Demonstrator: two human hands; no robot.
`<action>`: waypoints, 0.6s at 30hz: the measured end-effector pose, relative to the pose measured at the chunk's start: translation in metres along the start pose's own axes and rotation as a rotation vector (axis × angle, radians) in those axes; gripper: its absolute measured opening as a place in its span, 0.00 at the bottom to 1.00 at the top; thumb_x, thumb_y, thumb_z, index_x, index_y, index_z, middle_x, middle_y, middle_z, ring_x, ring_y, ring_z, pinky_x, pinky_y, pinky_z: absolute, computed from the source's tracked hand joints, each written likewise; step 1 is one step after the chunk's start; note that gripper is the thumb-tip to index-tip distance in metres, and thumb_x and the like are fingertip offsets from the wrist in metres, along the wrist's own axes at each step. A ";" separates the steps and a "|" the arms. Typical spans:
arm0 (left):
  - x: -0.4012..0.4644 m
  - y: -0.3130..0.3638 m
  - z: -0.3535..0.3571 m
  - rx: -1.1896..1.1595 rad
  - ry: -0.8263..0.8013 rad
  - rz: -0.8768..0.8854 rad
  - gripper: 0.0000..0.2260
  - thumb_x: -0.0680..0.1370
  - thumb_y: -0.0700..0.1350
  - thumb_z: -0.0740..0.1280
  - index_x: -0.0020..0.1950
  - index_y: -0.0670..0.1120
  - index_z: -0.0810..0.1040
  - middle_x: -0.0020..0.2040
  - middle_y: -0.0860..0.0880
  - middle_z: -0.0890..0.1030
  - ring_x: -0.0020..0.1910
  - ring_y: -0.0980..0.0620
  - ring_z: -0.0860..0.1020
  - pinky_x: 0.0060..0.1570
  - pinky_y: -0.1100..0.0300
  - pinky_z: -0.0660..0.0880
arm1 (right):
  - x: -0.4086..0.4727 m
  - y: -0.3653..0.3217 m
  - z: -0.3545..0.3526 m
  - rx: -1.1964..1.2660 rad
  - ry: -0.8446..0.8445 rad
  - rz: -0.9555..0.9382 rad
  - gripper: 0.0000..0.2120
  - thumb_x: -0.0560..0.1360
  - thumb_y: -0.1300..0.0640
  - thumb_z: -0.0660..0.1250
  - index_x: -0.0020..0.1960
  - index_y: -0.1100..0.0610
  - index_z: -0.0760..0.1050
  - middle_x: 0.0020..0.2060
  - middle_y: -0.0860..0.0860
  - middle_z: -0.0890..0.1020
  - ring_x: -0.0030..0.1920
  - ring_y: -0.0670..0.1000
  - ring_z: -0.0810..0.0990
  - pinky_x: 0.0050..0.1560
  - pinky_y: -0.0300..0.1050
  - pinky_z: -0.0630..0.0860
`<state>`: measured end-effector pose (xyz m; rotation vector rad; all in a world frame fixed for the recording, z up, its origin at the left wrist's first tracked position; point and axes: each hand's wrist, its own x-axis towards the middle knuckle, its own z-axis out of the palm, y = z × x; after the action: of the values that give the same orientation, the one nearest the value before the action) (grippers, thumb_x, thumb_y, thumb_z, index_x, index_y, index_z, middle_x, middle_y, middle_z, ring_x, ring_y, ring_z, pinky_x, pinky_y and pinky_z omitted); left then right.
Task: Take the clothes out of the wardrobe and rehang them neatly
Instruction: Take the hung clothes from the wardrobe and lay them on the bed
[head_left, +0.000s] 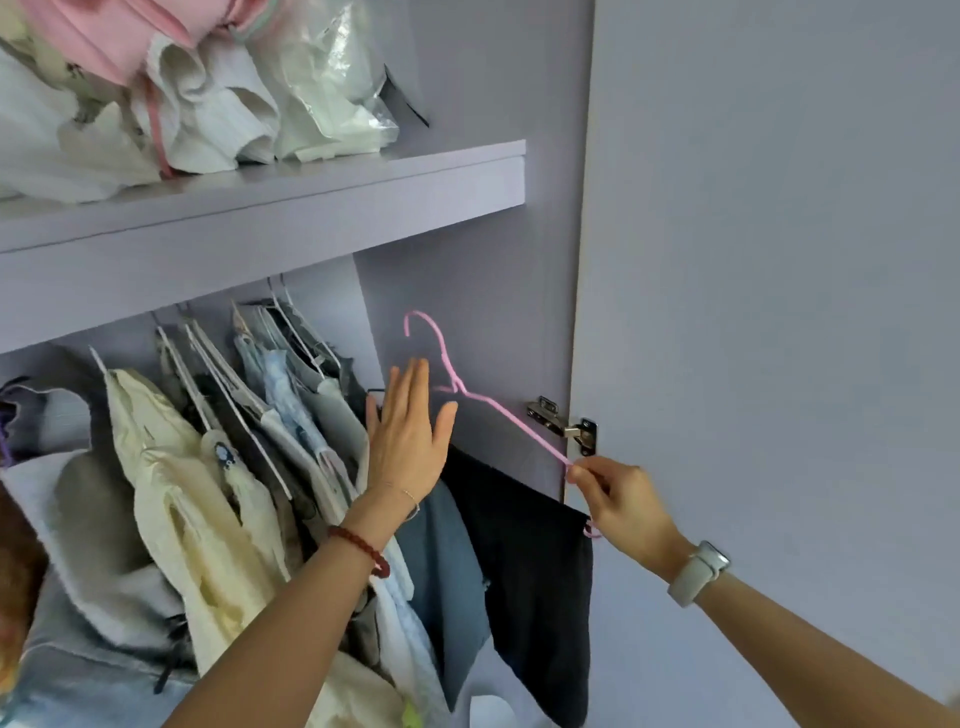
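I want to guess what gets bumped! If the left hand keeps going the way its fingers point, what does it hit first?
Probably the pink hanger: the left hand points up, just beside the hook's neck. Past that is the wardrobe's side wall. Depth is unclear.

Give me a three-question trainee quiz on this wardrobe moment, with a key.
1. True or false: the right hand pinches the pink hanger.
2. The left hand is: A) gripping a shirt, B) flat with straight fingers against the hanging clothes, C) on the shelf.
3. What hangs from the pink hanger?

Key: 1 true; 2 B; 3 a dark garment.
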<state>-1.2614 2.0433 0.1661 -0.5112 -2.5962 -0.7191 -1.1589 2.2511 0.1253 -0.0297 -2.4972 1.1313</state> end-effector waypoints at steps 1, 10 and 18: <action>0.000 0.009 0.006 -0.055 -0.051 0.015 0.21 0.81 0.49 0.53 0.74 0.44 0.59 0.74 0.46 0.62 0.75 0.47 0.54 0.71 0.45 0.45 | -0.014 0.006 -0.010 -0.037 -0.004 0.007 0.09 0.78 0.58 0.60 0.42 0.55 0.77 0.18 0.44 0.67 0.20 0.45 0.68 0.27 0.36 0.67; -0.072 0.121 0.065 -0.676 -0.427 0.142 0.13 0.81 0.43 0.55 0.38 0.55 0.69 0.36 0.56 0.77 0.38 0.49 0.76 0.44 0.49 0.74 | -0.152 0.046 -0.137 -0.295 -0.014 0.303 0.14 0.75 0.55 0.64 0.31 0.52 0.73 0.18 0.45 0.66 0.23 0.46 0.63 0.29 0.35 0.61; -0.165 0.271 0.076 -0.914 -0.646 0.400 0.14 0.81 0.47 0.54 0.37 0.58 0.67 0.34 0.56 0.76 0.36 0.54 0.74 0.40 0.51 0.73 | -0.291 0.047 -0.247 -0.353 0.427 0.537 0.26 0.70 0.43 0.64 0.22 0.56 0.59 0.20 0.46 0.61 0.24 0.45 0.58 0.28 0.40 0.56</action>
<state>-1.0217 2.2632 0.1401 -1.7032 -2.3791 -1.8069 -0.8082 2.4076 0.1372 -0.9794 -2.3067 0.7321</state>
